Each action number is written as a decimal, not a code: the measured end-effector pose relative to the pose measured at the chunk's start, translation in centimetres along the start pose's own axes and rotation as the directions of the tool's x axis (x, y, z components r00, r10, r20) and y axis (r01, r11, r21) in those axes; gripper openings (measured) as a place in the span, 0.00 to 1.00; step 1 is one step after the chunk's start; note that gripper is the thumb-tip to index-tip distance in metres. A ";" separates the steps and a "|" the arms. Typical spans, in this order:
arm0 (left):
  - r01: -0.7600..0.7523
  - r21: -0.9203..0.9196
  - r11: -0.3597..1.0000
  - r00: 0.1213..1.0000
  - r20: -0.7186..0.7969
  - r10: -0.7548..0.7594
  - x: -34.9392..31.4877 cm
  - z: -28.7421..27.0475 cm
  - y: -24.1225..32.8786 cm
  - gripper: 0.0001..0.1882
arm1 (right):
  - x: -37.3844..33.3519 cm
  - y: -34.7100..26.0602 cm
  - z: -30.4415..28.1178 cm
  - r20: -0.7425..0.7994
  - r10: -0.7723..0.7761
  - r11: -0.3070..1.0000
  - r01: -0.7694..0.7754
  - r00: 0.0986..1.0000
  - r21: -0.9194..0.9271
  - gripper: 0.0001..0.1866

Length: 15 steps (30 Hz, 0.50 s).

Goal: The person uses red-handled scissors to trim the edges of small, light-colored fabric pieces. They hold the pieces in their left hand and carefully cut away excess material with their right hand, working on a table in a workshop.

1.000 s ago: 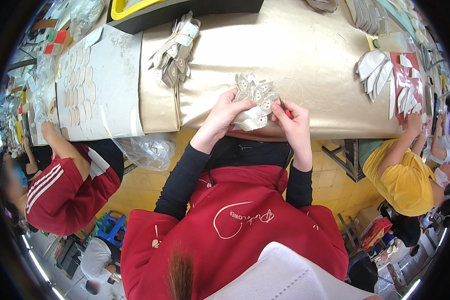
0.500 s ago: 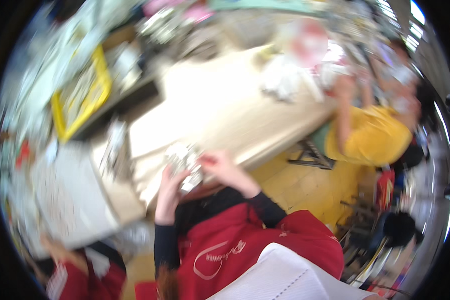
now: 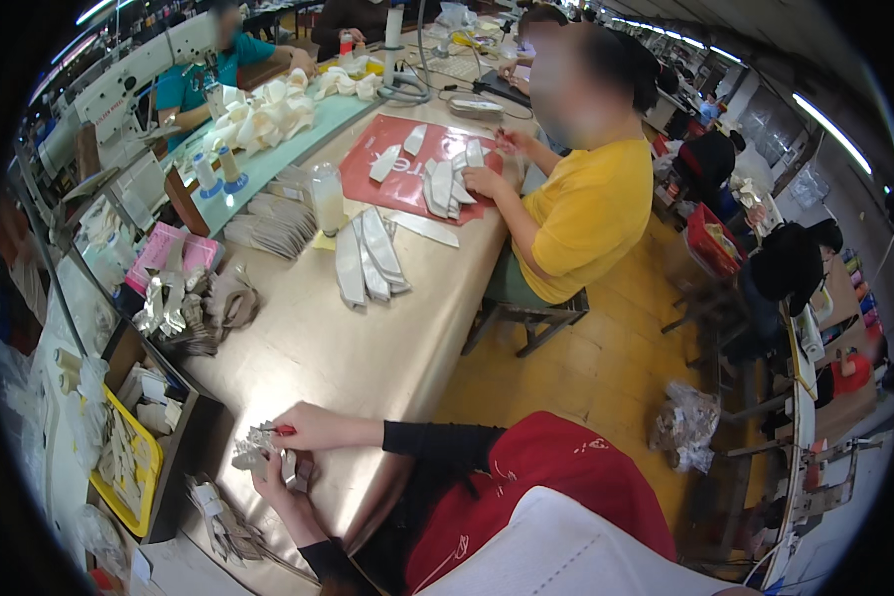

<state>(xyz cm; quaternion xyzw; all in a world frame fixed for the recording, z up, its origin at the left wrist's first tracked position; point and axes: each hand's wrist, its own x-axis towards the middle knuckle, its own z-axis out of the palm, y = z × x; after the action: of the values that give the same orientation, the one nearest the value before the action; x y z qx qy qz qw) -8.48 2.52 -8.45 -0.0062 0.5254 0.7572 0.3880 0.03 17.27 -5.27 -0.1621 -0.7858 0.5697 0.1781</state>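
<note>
My left hand (image 3: 286, 495) is closed around a bunch of shiny silver fabric pieces (image 3: 252, 455), above the near end of the table. My right hand (image 3: 318, 427) comes in over the same bunch, its fingers pinched on a small red tool (image 3: 284, 430) whose working end is hidden among the pieces. The two hands are close together. By my left forearm, a bundle of grey and silver strips (image 3: 221, 521) lies on the table.
Left of my hands stands a dark box holding a yellow tray (image 3: 154, 475) of cut pieces. Farther off are grey stacks (image 3: 268, 226), white curved panels (image 3: 370, 260) and a red sheet (image 3: 368, 149). A person in yellow (image 3: 591, 219) sits at the table's right side.
The view has swung round and sharpened, so my hands now appear lower and farther left. They stay together at the silver pieces; the red tool now shows clearly.
</note>
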 end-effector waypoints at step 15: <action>-0.075 -0.073 0.995 0.996 0.035 0.077 -0.4 -0.6 -0.7 0.20 | -1.9 3.9 1.9 0.026 -0.096 0.989 0.092 0.995 0.117 0.15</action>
<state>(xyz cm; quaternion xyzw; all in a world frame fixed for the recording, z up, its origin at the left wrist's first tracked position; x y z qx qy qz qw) -8.08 1.92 -9.09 0.0142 0.4905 0.7897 0.3682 0.97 15.95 -9.72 -0.1055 -0.7610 0.6075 0.2016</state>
